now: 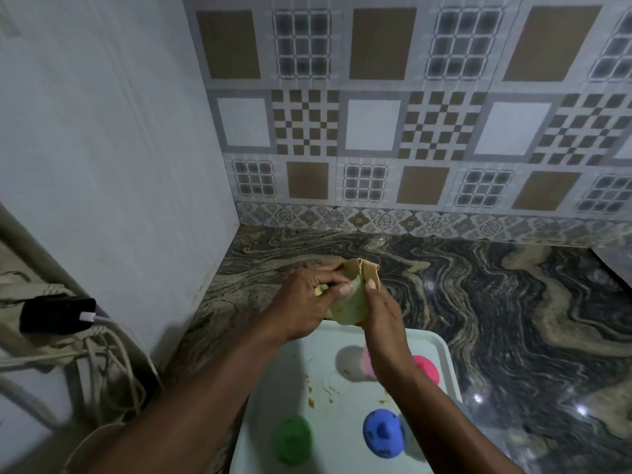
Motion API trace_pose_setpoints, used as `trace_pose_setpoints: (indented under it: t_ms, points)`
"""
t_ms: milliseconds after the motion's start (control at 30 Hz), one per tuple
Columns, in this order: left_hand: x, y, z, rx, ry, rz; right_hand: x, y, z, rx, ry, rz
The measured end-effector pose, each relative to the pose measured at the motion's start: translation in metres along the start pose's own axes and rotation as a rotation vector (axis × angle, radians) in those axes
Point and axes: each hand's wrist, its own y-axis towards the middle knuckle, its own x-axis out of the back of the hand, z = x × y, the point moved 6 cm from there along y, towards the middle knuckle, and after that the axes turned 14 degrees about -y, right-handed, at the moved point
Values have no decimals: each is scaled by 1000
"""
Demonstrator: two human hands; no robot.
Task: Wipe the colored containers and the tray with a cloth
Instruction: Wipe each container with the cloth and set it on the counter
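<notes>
A yellowish-green cloth (352, 304) is held bunched between both hands above the far rim of the tray, with a tan, folded corner standing up out of the bundle. It is gripped from the left by the left hand (306, 304), whose fingers are curled round it, and pinched from the right by the right hand (381, 314), whose thumb is pressed flat against the fabric; the two hands are brought close together, almost touching. A small yellow patch is seen inside the left hand's grip, but it cannot be told whether this is part of the cloth or a container wrapped in it. Below the hands, a pale, rounded-corner tray (284, 364) is set on the tabletop, and brownish-yellow smears (323, 391) are scattered over its middle. Near its close edge a green container (293, 439) is placed on the left and a blue container (383, 432), marked with dark spots, on the right, the two well apart. Further back, a bright pink container (426, 368) and a paler pink container (367, 366) are partly hidden by the right forearm. The tray is carried by a dark marbled tabletop (513, 302) with swirling tan veins. Behind it, a wall of patterned tiles (376, 114) in brown, white and grey is seen, and a plain pale wall (102, 131) closes the corner on the left. At the far left, a black device (56, 314) with a white plug is seen, and pale cables (114, 366) are looped beneath it.
</notes>
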Motion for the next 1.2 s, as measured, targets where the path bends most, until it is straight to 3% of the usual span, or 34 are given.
trace_pose_setpoints:
  t_ms: [133,267,400,500,633,800,933,1100,1200]
  points:
    - [-5,-1,-12,60,-110,74,3,4,-12,-518,312,173]
    - [-4,-1,-14,123,-258,143,-3,-7,-13,-692,458,353]
    - [2,2,-10,132,-181,140,7,1,-14,-673,382,244]
    - [0,9,-20,88,-67,147,19,6,3,-483,237,74]
    - [-11,19,-21,61,16,183,16,6,7,-363,87,22]
    - [-14,10,-11,99,-140,285,-2,-9,-12,-714,433,287]
    - [-13,8,-5,166,-224,252,-3,-13,-14,-780,496,379]
    - [-5,14,-25,137,-26,238,21,14,-6,-495,213,87]
    - [-9,14,-31,99,-21,229,18,11,-1,-422,83,46]
